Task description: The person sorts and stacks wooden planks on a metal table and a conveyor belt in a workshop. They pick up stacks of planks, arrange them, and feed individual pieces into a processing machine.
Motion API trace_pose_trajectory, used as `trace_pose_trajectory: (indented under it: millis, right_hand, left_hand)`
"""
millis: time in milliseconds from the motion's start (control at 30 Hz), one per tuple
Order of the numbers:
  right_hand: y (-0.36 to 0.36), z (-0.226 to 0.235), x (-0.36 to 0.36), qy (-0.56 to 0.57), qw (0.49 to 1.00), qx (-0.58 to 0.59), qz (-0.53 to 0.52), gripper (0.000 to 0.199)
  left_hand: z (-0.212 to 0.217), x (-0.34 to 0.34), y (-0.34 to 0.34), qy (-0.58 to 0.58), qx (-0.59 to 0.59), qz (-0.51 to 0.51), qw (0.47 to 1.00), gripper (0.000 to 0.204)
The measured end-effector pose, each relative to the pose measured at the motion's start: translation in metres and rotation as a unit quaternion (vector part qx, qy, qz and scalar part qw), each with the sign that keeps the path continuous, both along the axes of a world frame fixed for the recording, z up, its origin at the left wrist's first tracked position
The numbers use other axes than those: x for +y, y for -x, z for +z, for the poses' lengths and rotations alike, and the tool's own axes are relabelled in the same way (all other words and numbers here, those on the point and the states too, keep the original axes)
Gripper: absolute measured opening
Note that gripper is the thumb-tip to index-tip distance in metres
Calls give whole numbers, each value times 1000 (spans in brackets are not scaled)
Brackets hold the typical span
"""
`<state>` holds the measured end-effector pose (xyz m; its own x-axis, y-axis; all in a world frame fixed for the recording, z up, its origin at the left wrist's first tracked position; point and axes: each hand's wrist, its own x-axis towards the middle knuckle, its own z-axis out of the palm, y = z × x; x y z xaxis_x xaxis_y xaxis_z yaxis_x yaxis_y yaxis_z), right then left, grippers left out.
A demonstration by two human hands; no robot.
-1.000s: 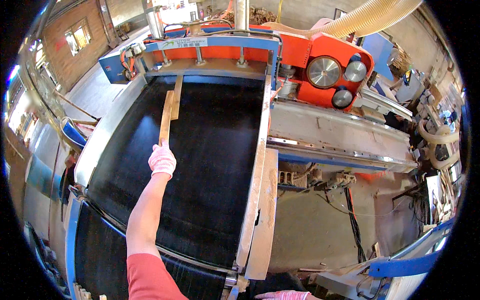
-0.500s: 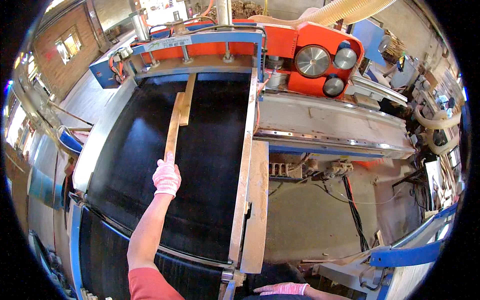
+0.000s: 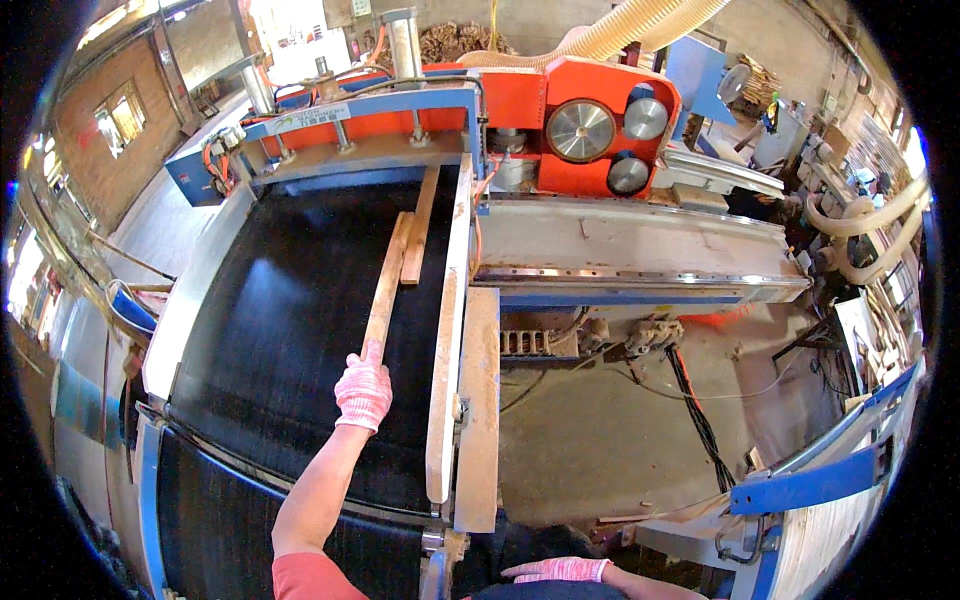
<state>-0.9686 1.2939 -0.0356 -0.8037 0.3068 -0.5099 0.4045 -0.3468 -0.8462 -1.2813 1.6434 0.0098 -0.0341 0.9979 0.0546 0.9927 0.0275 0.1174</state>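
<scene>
My left hand, in a red-and-white knit glove, is closed round the near end of a long wooden strip. This strip lies on a black conveyor belt. A second wooden strip lies alongside on its right, set farther forward, its far end close to the blue-and-red clamp frame. To the right of both strips runs a pale guide rail, with a small gap left. At the lower edge my right hand, gloved alike, lies flat over dark clothing, fingers stretched out and holding nothing.
An orange housing with several round metal discs stands beyond the rail. Before it runs a long machine bed. A wooden board flanks the guide rail. Black cables hang to the floor, and a blue bracket juts in at the lower right.
My left hand has shifted both strips rightward across the belt, nearer to the guide rail. The view has turned slightly to the right. My right hand stays where it was.
</scene>
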Motion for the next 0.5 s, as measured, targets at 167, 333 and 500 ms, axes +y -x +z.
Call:
trace_pose_trajectory:
  millis: [167,333,500]
  right_hand:
    - [-19,18,3,3,999,-39,-37,62]
    - [-64,79,43,-58,961,46,-267,51]
    - [-14,186,158,-253,817,152,-495,69]
  left_hand:
    - [9,-22,1,-49,-54,11,997,62]
    - [34,-67,-3,-182,-246,-46,951,60]
    - [115,-99,-91,-266,-346,-264,860,55]
